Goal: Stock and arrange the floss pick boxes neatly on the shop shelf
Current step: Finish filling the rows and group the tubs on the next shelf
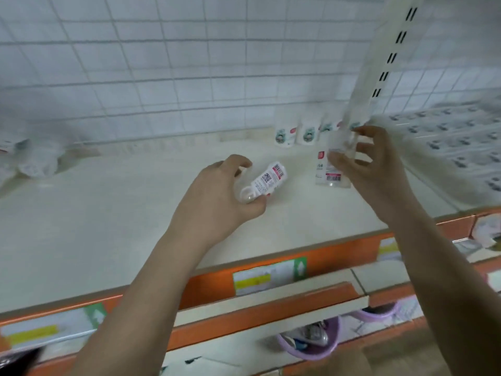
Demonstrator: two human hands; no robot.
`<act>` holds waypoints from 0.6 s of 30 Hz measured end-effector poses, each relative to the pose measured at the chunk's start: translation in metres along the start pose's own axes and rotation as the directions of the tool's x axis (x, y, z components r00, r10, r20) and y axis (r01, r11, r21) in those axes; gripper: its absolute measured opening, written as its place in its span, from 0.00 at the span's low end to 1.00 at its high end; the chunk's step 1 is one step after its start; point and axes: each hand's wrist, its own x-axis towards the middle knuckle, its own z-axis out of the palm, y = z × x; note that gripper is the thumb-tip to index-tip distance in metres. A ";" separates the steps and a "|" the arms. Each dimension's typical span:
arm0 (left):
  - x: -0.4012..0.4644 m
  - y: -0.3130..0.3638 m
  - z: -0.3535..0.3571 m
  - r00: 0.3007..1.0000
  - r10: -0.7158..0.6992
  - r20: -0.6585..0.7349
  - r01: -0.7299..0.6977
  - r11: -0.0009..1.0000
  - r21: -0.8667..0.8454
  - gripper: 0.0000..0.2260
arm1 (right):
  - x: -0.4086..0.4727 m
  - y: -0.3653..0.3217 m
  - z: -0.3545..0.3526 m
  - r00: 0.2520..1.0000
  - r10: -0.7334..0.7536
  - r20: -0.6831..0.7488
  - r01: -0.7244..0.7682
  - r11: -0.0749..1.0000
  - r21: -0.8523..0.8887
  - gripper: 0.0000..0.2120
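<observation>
- Left hand [217, 196] is curled round a small floss pick box [267, 180], tipped on its side and held just above the shelf [108, 213]. You can see a clear flip lid at the end near the palm.
- The label on that box faces up: a QR code, a barcode near the far end, and a pink/red strip. There's fine print too, but it's way too small and blurry to read.
- Right hand [371, 169] grips a second box [334, 164], held upright with thumb and fingers wrapped round it. It's a clear body with a white label, a small red logo square at the top and a red-edged barcode near the bottom. Some characters sit under the logo, can't make them out.
- That second box sits low over the shelf's right part; can't tell if its base is touching.
- At the back right of the shelf, against the wire grid wall [162, 77], there's a row of stocked boxes [298, 131] standing upright, with a little cartoon picture and a red tag on the fronts. Text is unreadable.
- Orange front rail [211, 283] carries price tags [268, 274] in white, yellow and green with a white arrow; print is smeared.
- The neighbouring shelf on the right holds flat packs [461, 142] in rows.
- Lower down there's a purple basin [306, 346] with stuff in it.
</observation>
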 end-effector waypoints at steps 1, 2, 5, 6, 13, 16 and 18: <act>0.004 0.012 0.014 1.000 -0.023 -0.021 0.023 1.000 -0.004 0.23 | 0.007 0.006 -0.015 0.999 -0.013 0.031 0.012 0.999 0.034 0.18; 0.007 0.025 0.027 0.998 -0.043 -0.034 0.043 0.999 -0.016 0.23 | 0.013 0.012 -0.030 0.998 -0.013 0.053 0.010 0.998 0.058 0.18; 0.014 0.058 0.052 0.995 -0.086 -0.045 0.085 0.996 -0.018 0.23 | 0.029 0.026 -0.069 0.994 -0.011 0.109 -0.002 0.993 0.115 0.19; 0.016 0.068 0.058 0.994 -0.097 -0.044 0.096 0.995 -0.009 0.23 | 0.033 0.030 -0.079 0.992 -0.018 0.129 0.000 0.990 0.138 0.19; 0.037 0.110 0.067 0.993 -0.112 0.022 0.110 0.992 0.058 0.17 | 0.039 0.053 -0.118 0.967 -0.084 0.240 0.059 0.992 0.111 0.28; 0.049 0.123 0.069 0.987 -0.109 0.119 0.099 0.992 0.082 0.13 | 0.036 0.063 -0.122 0.957 -0.098 0.271 0.096 0.995 0.023 0.30; 0.058 0.128 0.073 0.972 -0.104 0.209 0.084 0.991 0.104 0.13 | 0.033 0.067 -0.123 0.958 -0.082 0.274 0.091 0.996 -0.019 0.33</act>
